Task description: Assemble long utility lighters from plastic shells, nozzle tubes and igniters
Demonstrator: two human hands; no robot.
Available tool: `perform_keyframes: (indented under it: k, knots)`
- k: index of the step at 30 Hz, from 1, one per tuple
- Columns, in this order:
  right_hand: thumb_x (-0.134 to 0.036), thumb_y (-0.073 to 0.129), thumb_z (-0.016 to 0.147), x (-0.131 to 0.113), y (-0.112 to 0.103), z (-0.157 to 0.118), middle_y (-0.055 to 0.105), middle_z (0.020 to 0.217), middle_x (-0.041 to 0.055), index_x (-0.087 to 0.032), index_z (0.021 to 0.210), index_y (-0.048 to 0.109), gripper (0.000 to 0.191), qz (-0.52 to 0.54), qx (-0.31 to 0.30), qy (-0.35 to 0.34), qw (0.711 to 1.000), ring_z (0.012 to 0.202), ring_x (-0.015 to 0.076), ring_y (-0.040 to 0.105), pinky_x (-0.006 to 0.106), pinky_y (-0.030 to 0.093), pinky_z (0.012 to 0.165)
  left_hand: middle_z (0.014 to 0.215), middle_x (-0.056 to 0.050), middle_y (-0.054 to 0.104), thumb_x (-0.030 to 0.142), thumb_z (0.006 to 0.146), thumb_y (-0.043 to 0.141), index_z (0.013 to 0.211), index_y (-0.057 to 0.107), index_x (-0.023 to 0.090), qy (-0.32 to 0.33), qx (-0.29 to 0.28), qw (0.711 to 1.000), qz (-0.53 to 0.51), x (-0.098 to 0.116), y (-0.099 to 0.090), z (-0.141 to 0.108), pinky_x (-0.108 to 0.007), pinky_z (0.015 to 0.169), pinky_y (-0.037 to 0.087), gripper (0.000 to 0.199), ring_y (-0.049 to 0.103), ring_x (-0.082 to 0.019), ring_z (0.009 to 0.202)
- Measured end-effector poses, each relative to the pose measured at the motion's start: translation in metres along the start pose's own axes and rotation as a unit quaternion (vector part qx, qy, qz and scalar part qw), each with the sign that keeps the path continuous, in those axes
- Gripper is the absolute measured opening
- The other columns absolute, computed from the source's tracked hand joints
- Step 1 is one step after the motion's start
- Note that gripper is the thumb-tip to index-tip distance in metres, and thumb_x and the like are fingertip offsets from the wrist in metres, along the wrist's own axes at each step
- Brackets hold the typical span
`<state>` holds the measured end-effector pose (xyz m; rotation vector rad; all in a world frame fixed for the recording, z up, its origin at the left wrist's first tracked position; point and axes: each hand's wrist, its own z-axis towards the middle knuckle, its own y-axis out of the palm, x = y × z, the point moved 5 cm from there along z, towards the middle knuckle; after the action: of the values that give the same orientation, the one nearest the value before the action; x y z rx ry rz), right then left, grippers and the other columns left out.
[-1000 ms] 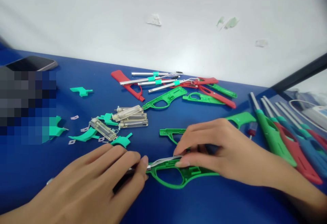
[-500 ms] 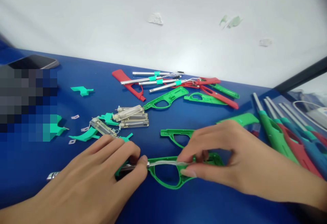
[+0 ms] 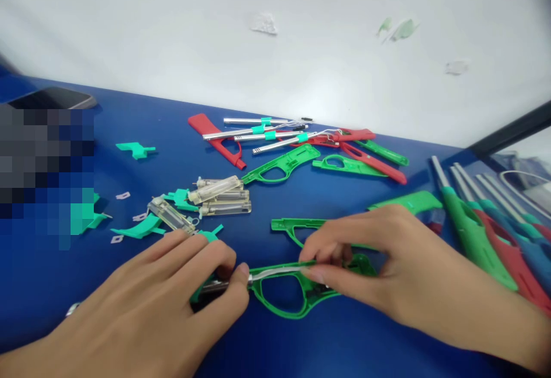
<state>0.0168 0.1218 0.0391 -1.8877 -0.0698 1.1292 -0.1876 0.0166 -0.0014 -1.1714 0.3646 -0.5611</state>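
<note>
A green lighter handle half (image 3: 301, 304) lies on the blue table with its hollow side up. My left hand (image 3: 172, 297) is closed on a metal lighter tube (image 3: 217, 287) at the narrow left end of this half; most of the tube is hidden under the hand. White wires (image 3: 275, 273) run from the tube along the upper rim of the handle's loop. My right hand (image 3: 370, 257) pinches these wires between thumb and forefinger, over the grip part. Just behind lies a second green handle half (image 3: 293, 226), partly covered by my right hand.
Clear fuel tanks (image 3: 226, 208) and teal triggers (image 3: 140, 227) lie to the left. Several metal tubes with wires (image 3: 275, 147) rest farther back among red and green handle halves (image 3: 282, 165). Lighters with tubes fitted (image 3: 477, 234) line the right side, before a white wall (image 3: 301, 50).
My right thumb and forefinger have shifted slightly left and up along the wires, which now lie closer to the handle's upper rim. My left hand stays on the tube.
</note>
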Motion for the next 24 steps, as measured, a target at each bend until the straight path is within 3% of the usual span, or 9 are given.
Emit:
perform_keyframes:
  k: [3, 5, 7, 11, 16, 21, 24]
  knots:
    - [-0.036, 0.072, 0.096, 0.0021, 0.0010, 0.0010, 0.075, 0.078, -0.0102, -0.035, 0.104, 0.072, 0.008, -0.001, 0.005, 0.009, 1.000, 0.069, 0.0101, 0.070, 0.017, 0.053, 0.062, 0.111, -0.006, 0.058, 0.006, 0.105, 0.037, 0.114, 0.067, 0.024, 0.000, 0.002, 1.000, 0.001, -0.0001, -0.0006, -0.0019, -0.039, 0.086, 0.039, 0.036, 0.051, -0.022, 0.098]
    - [-0.033, 0.070, 0.097, 0.0006, 0.0015, 0.0011, 0.075, 0.080, -0.0104, -0.033, 0.097, 0.071, 0.001, -0.025, 0.002, -0.005, 1.000, 0.067, 0.0095, 0.069, 0.018, 0.052, 0.061, 0.110, -0.005, 0.059, 0.004, 0.104, 0.037, 0.114, 0.067, 0.024, 0.006, 0.008, 1.000, -0.003, 0.0002, -0.0005, -0.0025, -0.039, 0.087, 0.040, 0.038, 0.052, -0.022, 0.098]
    - [-0.032, 0.069, 0.098, -0.0021, 0.0011, 0.0008, 0.076, 0.084, -0.0105, -0.031, 0.090, 0.071, 0.008, -0.053, 0.001, -0.026, 0.998, 0.068, 0.0090, 0.068, 0.019, 0.050, 0.060, 0.111, -0.004, 0.061, 0.002, 0.103, 0.039, 0.117, 0.067, 0.025, 0.004, 0.009, 1.000, -0.008, -0.0001, 0.0011, -0.0036, -0.038, 0.089, 0.041, 0.039, 0.053, -0.022, 0.101]
    - [-0.032, 0.069, 0.100, -0.0054, -0.0012, 0.0011, 0.075, 0.086, -0.0098, -0.031, 0.092, 0.074, 0.010, -0.070, 0.000, -0.055, 0.996, 0.070, 0.0080, 0.066, 0.020, 0.048, 0.062, 0.122, -0.005, 0.063, 0.005, 0.101, 0.038, 0.143, 0.058, 0.031, 0.001, -0.020, 0.999, 0.028, 0.0003, 0.0078, -0.0080, -0.044, 0.098, 0.041, 0.053, 0.053, -0.027, 0.116]
    - [-0.028, 0.071, 0.099, -0.0054, -0.0029, 0.0027, 0.072, 0.087, -0.0079, -0.028, 0.088, 0.074, 0.011, -0.060, 0.012, -0.070, 0.996, 0.069, 0.0066, 0.064, 0.020, 0.047, 0.064, 0.113, -0.005, 0.062, 0.009, 0.097, 0.037, 0.152, 0.050, 0.037, 0.000, -0.028, 0.999, 0.016, 0.0009, 0.0076, -0.0107, -0.039, 0.091, 0.050, 0.064, 0.058, -0.025, 0.105]
    - [-0.028, 0.071, 0.099, -0.0027, -0.0013, 0.0024, 0.071, 0.086, -0.0101, -0.030, 0.087, 0.073, 0.012, -0.053, 0.012, -0.054, 0.997, 0.069, 0.0055, 0.064, 0.019, 0.047, 0.064, 0.115, -0.008, 0.063, 0.026, 0.098, 0.046, 0.159, 0.043, 0.035, 0.013, -0.035, 0.999, 0.033, 0.0013, 0.0076, -0.0107, -0.041, 0.085, 0.056, 0.062, 0.061, -0.029, 0.105]
    - [-0.029, 0.070, 0.100, -0.0034, -0.0025, 0.0027, 0.071, 0.088, -0.0106, -0.031, 0.090, 0.073, 0.011, -0.056, 0.025, -0.058, 0.996, 0.071, 0.0045, 0.065, 0.017, 0.048, 0.067, 0.107, -0.007, 0.063, 0.022, 0.097, 0.045, 0.162, 0.037, 0.036, 0.028, -0.025, 0.999, 0.037, 0.0027, 0.0070, -0.0083, -0.037, 0.076, 0.056, 0.067, 0.062, -0.028, 0.100]
